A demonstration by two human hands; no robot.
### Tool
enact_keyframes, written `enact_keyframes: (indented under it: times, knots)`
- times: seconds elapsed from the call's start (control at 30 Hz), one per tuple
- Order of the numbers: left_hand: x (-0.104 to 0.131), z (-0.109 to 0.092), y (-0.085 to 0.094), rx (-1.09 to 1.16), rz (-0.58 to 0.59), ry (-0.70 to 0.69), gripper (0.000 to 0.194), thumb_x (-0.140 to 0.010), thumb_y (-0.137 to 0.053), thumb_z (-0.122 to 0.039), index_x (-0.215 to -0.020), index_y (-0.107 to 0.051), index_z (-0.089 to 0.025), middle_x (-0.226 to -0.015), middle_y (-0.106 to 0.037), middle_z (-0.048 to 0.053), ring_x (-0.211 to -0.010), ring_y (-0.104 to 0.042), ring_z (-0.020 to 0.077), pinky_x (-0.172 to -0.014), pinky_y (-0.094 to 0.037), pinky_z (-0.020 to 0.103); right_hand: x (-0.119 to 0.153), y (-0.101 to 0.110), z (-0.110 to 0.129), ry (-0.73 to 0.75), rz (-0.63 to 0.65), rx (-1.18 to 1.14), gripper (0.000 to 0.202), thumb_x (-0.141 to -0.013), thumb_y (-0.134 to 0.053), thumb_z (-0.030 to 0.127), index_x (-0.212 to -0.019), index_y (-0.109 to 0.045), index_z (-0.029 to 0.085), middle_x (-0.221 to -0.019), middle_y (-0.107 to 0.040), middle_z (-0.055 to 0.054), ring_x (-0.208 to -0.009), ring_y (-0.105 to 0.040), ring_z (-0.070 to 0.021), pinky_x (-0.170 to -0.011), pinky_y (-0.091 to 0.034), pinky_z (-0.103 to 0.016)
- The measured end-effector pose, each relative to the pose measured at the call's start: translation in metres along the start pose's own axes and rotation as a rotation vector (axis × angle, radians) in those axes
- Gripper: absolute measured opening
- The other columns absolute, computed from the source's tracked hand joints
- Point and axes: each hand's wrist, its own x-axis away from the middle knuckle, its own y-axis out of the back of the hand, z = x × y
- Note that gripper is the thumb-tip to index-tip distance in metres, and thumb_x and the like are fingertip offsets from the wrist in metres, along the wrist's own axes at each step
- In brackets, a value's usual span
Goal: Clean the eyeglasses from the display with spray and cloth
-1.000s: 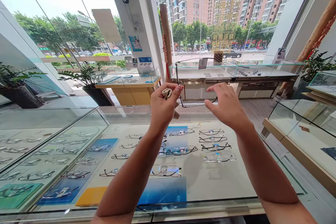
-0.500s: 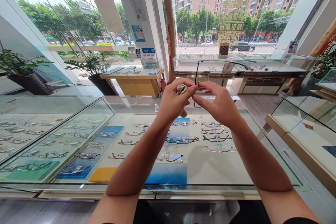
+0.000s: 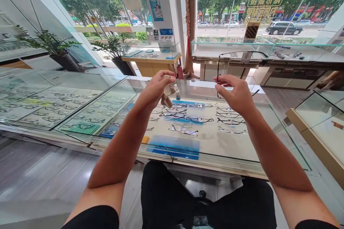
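My left hand (image 3: pixel 156 88) is closed on a crumpled beige cloth (image 3: pixel 167 99), whose lower end hangs under the fingers. My right hand (image 3: pixel 237 92) pinches a pair of dark thin-framed eyeglasses (image 3: pixel 218 63) between thumb and fingers. The glasses are turned on end, one temple running to the right above the hand and the other's tip showing past the wrist. Both hands are raised over a glass display counter (image 3: pixel 255 150), apart from each other. Just right of the cloth, a small clear spray bottle (image 3: pixel 177 93) stands on the counter.
Rows of eyeglasses (image 3: pixel 184 129) lie under the counter's glass, some on blue cards (image 3: pixel 177 146). More glass cases adjoin on the left and stand at the right (image 3: pixel 317 114). Potted plants (image 3: pixel 114 52) and further showcases (image 3: pixel 233 48) line the windows.
My hands have come apart: the left moved left with the cloth, the right moved right with the eyeglasses. The view has tipped downward, showing my legs.
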Motion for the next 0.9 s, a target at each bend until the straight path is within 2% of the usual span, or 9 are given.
enact_keyframes:
  times: [0.1,0.2,0.37,0.47,0.53,0.63,0.7,0.8,0.9]
  knots:
    - [-0.018,0.031,0.042,-0.22,-0.137,0.207,0.035,-0.077,-0.065,-0.016,-0.112,-0.069,-0.018,-0.09,-0.064,0.003,-0.066,-0.054,0.0136,-0.053,-0.042,0.023,0.013,0.002,-0.029,-0.037,-0.043,-0.014,0.03,-0.094,-0.067,0.038,-0.114,-0.084,0.023,-0.118,-0.086,-0.009,-0.103,-0.08,-0.027,-0.101,-0.064,-0.052]
    - [-0.024,0.059,0.073,-0.408,-0.206,0.334,0.032,-0.074,-0.066,-0.016,-0.105,-0.066,-0.018,-0.078,-0.06,0.001,-0.064,-0.053,0.0153,-0.057,-0.043,0.027,0.024,-0.001,-0.057,-0.067,-0.118,-0.023,0.03,-0.094,-0.067,0.04,-0.112,-0.083,0.022,-0.118,-0.086,-0.01,-0.105,-0.08,-0.0277,-0.101,-0.064,-0.052]
    - [-0.024,0.093,0.107,-0.58,-0.233,0.47,0.029,-0.069,-0.078,-0.02,-0.092,-0.059,-0.021,-0.066,-0.063,0.002,-0.068,-0.064,0.0253,-0.066,-0.05,0.037,0.031,-0.007,-0.084,-0.076,-0.17,-0.015,0.032,-0.094,-0.066,0.042,-0.112,-0.083,0.02,-0.117,-0.085,-0.013,-0.102,-0.08,-0.0287,-0.097,-0.064,-0.053]
    - [-0.032,0.104,0.116,-0.691,-0.272,0.441,0.037,-0.064,-0.084,-0.02,-0.09,-0.057,-0.022,-0.08,-0.071,0.01,-0.093,-0.072,0.0376,-0.081,-0.054,0.046,0.032,-0.008,-0.089,-0.06,-0.17,0.012,0.032,-0.094,-0.065,0.041,-0.111,-0.083,0.021,-0.115,-0.085,-0.013,-0.101,-0.079,-0.0292,-0.095,-0.063,-0.052]
    - [-0.04,0.108,0.111,-0.728,-0.292,0.348,0.04,-0.066,-0.084,-0.021,-0.096,-0.057,-0.022,-0.108,-0.076,0.018,-0.12,-0.069,0.0422,-0.095,-0.053,0.049,0.032,-0.008,-0.09,-0.05,-0.177,0.035,0.032,-0.095,-0.064,0.041,-0.111,-0.083,0.021,-0.115,-0.085,-0.013,-0.101,-0.079,-0.0294,-0.094,-0.062,-0.051]
    - [-0.054,0.115,0.086,-0.698,-0.211,0.197,0.042,-0.079,-0.08,-0.03,-0.115,-0.06,-0.02,-0.144,-0.07,0.02,-0.139,-0.062,0.0358,-0.11,-0.05,0.043,0.032,-0.01,-0.092,-0.05,-0.18,0.048,0.032,-0.097,-0.063,0.04,-0.112,-0.082,0.02,-0.116,-0.085,-0.013,-0.101,-0.079,-0.029,-0.095,-0.062,-0.05]
    - [-0.063,0.122,0.062,-0.65,-0.092,0.156,0.049,-0.081,-0.082,-0.036,-0.122,-0.062,-0.02,-0.147,-0.071,0.017,-0.136,-0.065,0.0315,-0.109,-0.051,0.039,0.033,-0.011,-0.093,-0.061,-0.173,0.052,0.033,-0.098,-0.062,0.041,-0.113,-0.082,0.021,-0.116,-0.085,-0.013,-0.101,-0.078,-0.0286,-0.095,-0.061,-0.05]
    - [-0.075,0.134,0.029,-0.619,0.006,0.144,0.059,-0.073,-0.09,-0.037,-0.122,-0.063,-0.019,-0.143,-0.073,0.017,-0.133,-0.066,0.0323,-0.11,-0.05,0.04,0.033,-0.013,-0.095,-0.062,-0.163,0.06,0.033,-0.098,-0.06,0.042,-0.112,-0.081,0.021,-0.116,-0.085,-0.013,-0.101,-0.078,-0.0289,-0.096,-0.061,-0.051]
    - [-0.085,0.142,0.01,-0.604,0.049,0.158,0.047,-0.068,-0.09,-0.034,-0.105,-0.066,-0.019,-0.119,-0.079,0.013,-0.122,-0.069,0.0331,-0.107,-0.051,0.042,0.033,-0.016,-0.095,-0.06,-0.155,0.062,0.033,-0.099,-0.059,0.043,-0.112,-0.08,0.021,-0.116,-0.084,-0.013,-0.103,-0.078,-0.0294,-0.095,-0.061,-0.051]
